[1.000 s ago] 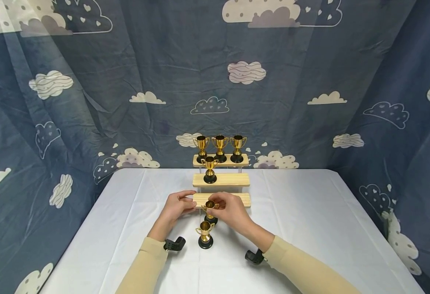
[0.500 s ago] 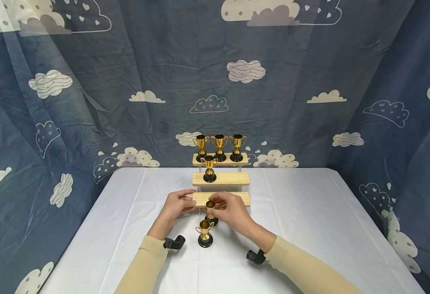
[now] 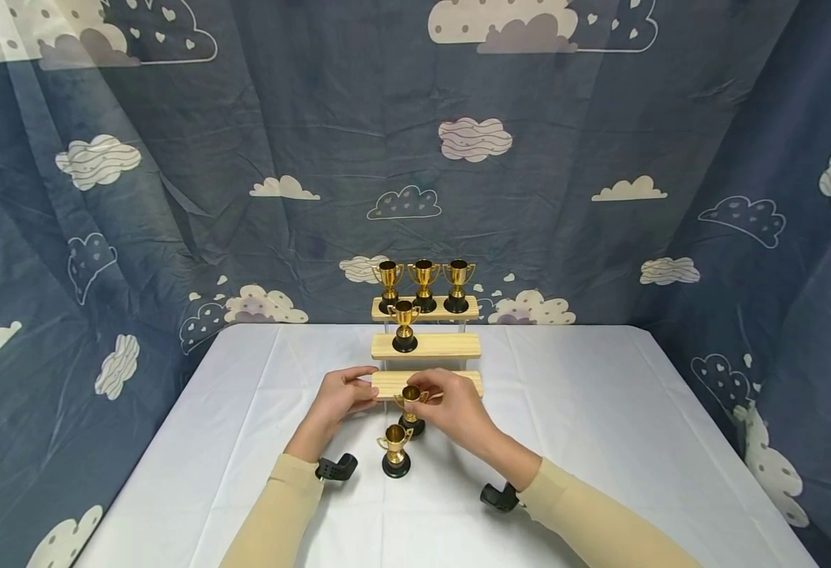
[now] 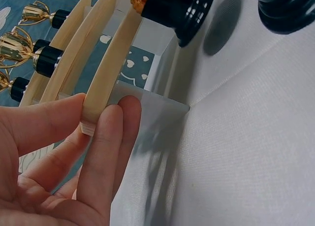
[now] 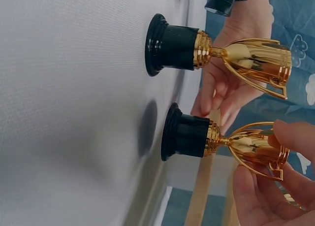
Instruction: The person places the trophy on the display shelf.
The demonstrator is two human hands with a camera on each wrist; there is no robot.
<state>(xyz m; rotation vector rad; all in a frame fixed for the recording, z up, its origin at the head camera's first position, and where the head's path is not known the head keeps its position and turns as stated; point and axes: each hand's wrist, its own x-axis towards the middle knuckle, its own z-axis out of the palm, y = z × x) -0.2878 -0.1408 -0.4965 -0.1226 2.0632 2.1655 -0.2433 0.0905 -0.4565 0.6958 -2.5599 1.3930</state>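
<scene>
My left hand (image 3: 343,398) pinches the left end of the lowest pale wooden board (image 4: 106,76) of a three-step display stand, thumb on one face and fingers on the other. With thumb and fingers my right hand (image 3: 452,409) grips a small gold trophy cup (image 5: 192,135) by its bowl, near the rim. Its black base hangs just over the white cloth in front of that board, its shadow apart from it. Nearer to me a second trophy (image 3: 396,464) stands upright on the cloth, between the two forearms.
Three trophies stand in a row on the top board (image 3: 433,315), among them a middle one (image 3: 425,284). The middle board (image 3: 451,345) bears one trophy (image 3: 404,335) toward its left end. A blue cloud-print curtain (image 3: 543,237) hangs behind the white-covered table (image 3: 586,410).
My right hand and the trophy in it have shifted slightly to the right. The left hand stays at the end of the lowest board.
</scene>
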